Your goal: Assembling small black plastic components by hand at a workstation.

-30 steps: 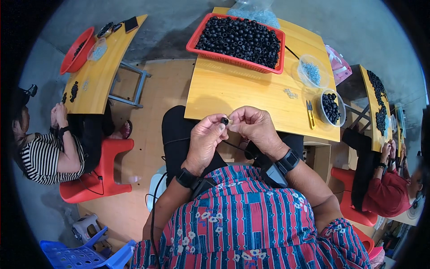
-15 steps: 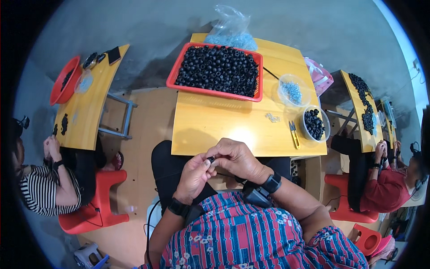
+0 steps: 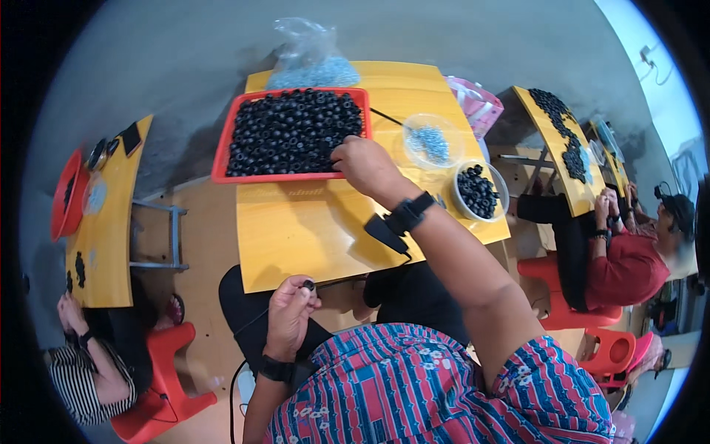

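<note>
My left hand is held low in front of my body, beside the table's near edge. Thumb and fingers pinch a small black ring-shaped part. With the arm stretched forward, my right hand reaches into the right front corner of a red plastic basket. Its fingers are bent among the heaped black ring-shaped parts; the fingertips are partly hidden, so what they grip cannot be made out.
On the yellow table stand a clear tub of black parts and a clear tub of small silvery pieces. A clear plastic bag sits behind the basket. People work at side tables left and right.
My right hand has left my left hand and moved forward into the basket. My left hand has moved slightly down and left, keeping the black part. The view has shifted.
</note>
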### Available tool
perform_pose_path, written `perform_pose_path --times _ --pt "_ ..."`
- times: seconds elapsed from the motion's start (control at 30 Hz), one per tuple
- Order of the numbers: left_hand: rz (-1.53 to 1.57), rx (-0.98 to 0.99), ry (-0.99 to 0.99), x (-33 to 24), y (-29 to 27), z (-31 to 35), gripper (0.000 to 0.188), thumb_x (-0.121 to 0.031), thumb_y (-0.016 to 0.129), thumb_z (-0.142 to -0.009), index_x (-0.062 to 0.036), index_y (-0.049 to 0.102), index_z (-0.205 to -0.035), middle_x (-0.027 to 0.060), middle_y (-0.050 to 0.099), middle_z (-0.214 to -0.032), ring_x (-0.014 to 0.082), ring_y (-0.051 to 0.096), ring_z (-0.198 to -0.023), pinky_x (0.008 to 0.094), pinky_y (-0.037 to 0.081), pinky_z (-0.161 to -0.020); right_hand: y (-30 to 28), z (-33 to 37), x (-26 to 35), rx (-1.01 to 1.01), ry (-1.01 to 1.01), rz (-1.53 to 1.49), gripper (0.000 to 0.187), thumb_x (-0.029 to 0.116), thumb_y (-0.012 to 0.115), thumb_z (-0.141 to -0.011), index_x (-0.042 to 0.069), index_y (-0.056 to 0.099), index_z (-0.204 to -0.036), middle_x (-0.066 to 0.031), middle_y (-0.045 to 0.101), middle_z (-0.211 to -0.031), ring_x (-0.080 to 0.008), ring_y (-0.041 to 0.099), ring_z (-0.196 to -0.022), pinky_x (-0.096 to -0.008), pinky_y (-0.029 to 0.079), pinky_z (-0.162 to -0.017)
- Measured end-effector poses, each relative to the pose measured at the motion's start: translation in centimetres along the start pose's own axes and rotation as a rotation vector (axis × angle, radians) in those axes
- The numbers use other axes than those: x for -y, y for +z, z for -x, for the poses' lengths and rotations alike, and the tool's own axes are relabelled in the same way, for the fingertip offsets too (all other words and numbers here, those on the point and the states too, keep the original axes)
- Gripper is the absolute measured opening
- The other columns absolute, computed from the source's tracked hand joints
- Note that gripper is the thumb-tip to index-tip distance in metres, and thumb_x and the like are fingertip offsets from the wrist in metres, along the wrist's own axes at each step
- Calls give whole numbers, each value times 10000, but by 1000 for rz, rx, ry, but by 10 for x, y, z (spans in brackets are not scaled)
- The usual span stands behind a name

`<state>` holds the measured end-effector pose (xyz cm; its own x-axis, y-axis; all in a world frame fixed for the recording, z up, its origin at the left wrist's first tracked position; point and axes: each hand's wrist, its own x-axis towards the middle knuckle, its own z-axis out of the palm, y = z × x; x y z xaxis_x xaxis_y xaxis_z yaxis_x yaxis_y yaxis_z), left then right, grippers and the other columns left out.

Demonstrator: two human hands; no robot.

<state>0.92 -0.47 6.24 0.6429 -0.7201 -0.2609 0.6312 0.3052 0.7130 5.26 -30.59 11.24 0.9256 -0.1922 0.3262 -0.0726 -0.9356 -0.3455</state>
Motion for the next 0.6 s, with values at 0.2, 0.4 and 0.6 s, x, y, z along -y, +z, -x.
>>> perform_pose_path --times 0.2,0.4,0.6 --pt "-23 31 14 1 -2 -4 142 -101 587 -923 -46 566 -1052 17 535 -823 114 512 -746 284 466 -705 -6 -23 3 279 143 74 149 52 586 -781 4 705 -857 -225 669 -897 -364 650 -899 -431 529 -796" --pt "26 40 31 1 -5 2 144 -67 596 -921 -31 592 -1060 26 588 -855 109 544 -735 284 471 -708 -13 -36 18 395 203 176 176 33 571 -796 15 707 -906 -220 665 -985 -355 639 -972 -419 524 -829" --pt "-11 7 20 -5 1 9 145 -62 591 -919 -29 588 -1061 18 583 -902 94 550 -756 255 490 -733 -2 -35 4 351 112 213 165 83 567 -782 -1 701 -828 -234 663 -913 -378 643 -904 -449 516 -794"
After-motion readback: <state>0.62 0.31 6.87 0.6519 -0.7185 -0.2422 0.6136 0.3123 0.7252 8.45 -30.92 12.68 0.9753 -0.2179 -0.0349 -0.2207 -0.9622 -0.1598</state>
